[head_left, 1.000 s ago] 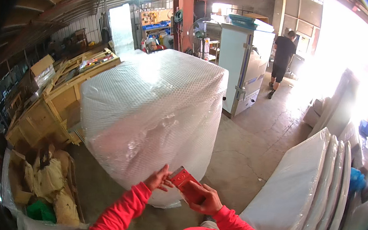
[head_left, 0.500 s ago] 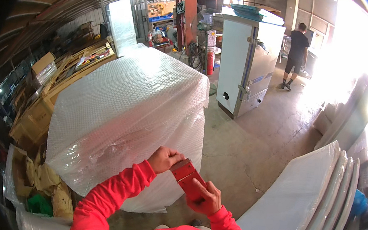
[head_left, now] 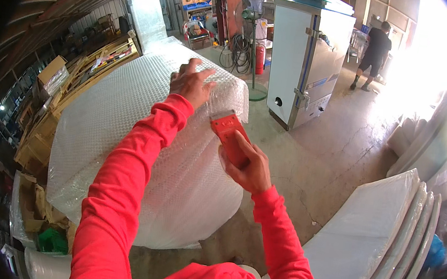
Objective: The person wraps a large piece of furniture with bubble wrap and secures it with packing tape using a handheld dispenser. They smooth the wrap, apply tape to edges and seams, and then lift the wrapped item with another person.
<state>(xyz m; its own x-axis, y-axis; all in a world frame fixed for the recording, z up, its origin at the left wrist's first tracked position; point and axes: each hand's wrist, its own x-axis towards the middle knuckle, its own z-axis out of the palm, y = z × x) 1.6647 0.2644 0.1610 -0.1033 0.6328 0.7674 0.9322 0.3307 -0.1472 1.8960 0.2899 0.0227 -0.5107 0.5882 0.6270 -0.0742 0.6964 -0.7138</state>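
A large boxy load covered in clear bubble wrap (head_left: pixel 112 111) stands in front of me, its top sloping away to the far left. Over its upper right part, my left hand (head_left: pixel 190 84) is raised with fingers spread and nothing visible in them; whether it touches the wrap I cannot tell. My right hand (head_left: pixel 250 167) grips a red, block-shaped hand tool (head_left: pixel 228 132) with a greyish edge at its front end. That front end points up and away, close to the wrap's right side. The tool's exact kind does not show, and my fingers cover its rear.
A tall metal cabinet (head_left: pixel 286 59) stands beyond, near a green-based fan (head_left: pixel 258 92) and a fire extinguisher (head_left: pixel 259 60). Wrapped white panels (head_left: pixel 361 225) lean at the right. Timber crates (head_left: pixel 44 137) line the left. Another person (head_left: pixel 374 54) is at the far right.
My left hand has left the tool's front end, moved up and away and spread its fingers. The red tool has moved forward in my right hand. The other person has shifted slightly right in view.
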